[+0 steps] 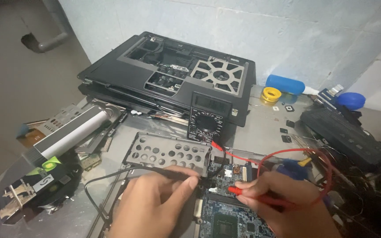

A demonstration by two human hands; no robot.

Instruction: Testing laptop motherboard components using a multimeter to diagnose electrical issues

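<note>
On the near part of the table, the left hand (153,200) pinches a black probe (173,173) and the right hand (283,202) pinches a red probe (261,198), tips pointing inward, nearly meeting over the circuit board (225,220).

You are at an electronics repair bench, a small workshop. A stripped laptop shell (168,72) lies open by the bare wall, a multimeter (208,117) stands mid-table, a bare circuit board (230,216) sits under your hands, and loose parts, brackets and cables litter the metal table (261,132).
</note>
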